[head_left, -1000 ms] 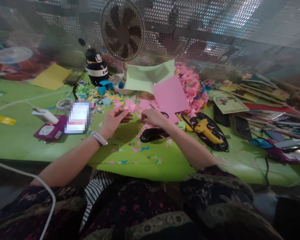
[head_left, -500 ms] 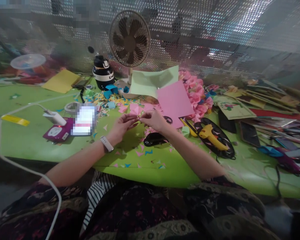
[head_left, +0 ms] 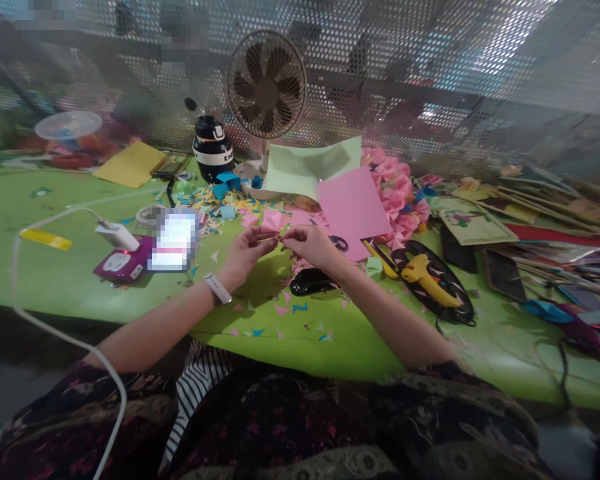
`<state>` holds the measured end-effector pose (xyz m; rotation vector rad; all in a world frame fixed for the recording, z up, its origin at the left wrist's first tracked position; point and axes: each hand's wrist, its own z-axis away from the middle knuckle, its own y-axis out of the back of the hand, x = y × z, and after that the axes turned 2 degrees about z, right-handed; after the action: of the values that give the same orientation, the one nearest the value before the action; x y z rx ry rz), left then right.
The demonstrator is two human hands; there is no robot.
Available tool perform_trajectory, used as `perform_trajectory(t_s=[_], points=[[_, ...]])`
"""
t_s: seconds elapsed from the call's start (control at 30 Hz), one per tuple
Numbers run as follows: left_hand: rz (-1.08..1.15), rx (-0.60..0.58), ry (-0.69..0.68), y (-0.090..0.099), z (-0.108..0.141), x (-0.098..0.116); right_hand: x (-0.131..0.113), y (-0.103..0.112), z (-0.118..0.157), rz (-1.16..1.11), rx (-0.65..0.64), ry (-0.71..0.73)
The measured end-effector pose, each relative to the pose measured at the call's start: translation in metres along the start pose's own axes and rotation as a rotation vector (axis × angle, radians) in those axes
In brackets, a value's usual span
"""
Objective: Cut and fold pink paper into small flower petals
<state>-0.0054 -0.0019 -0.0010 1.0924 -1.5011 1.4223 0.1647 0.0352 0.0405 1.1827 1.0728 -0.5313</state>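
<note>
My left hand [head_left: 250, 252] and my right hand [head_left: 309, 247] meet fingertip to fingertip above the green table [head_left: 260, 300]. The fingers of both are pinched together; whatever sits between them is too small to make out. Just beyond the fingertips lies a folded pink paper piece [head_left: 274, 220], and I cannot tell if they touch it. Under my right wrist is a glossy black stapler-like object [head_left: 310, 281]. A pink paper sheet [head_left: 354, 203] lies past my right hand, with a dark scissor handle [head_left: 338, 243] beside the wrist.
A fan [head_left: 267, 87] and a black bottle [head_left: 213, 150] stand at the back. To the right are a yellow glue gun [head_left: 430, 280] on a black tray and heaped pink paper flowers [head_left: 393, 187]. A lit phone [head_left: 173, 241] and purple socket box [head_left: 120, 265] sit left. Paper scraps are scattered about.
The view has shifted slightly, so everything appears a little further right and lower. Both hands stay together, with only small finger movement.
</note>
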Motion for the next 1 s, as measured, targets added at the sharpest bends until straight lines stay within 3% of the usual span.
perform_trajectory(t_s=[0.13, 0.27, 0.43, 0.6, 1.0], points=[[-0.036, -0.023, -0.019, 0.000, 0.001, 0.002, -0.001, 0.004, 0.001, 0.110, 0.036, 0.080], [-0.026, -0.045, -0.023, 0.001, 0.001, 0.002, -0.004, 0.008, 0.005, 0.313, 0.122, 0.296], [-0.003, -0.067, -0.021, 0.002, 0.001, 0.001, -0.006, 0.016, 0.008, 0.418, 0.032, 0.446], [-0.005, -0.067, -0.003, 0.002, 0.000, 0.000, -0.006, 0.016, 0.008, 0.514, 0.002, 0.479], [0.046, -0.054, 0.064, 0.002, 0.000, 0.003, -0.005, 0.014, 0.009, 0.504, 0.022, 0.473]])
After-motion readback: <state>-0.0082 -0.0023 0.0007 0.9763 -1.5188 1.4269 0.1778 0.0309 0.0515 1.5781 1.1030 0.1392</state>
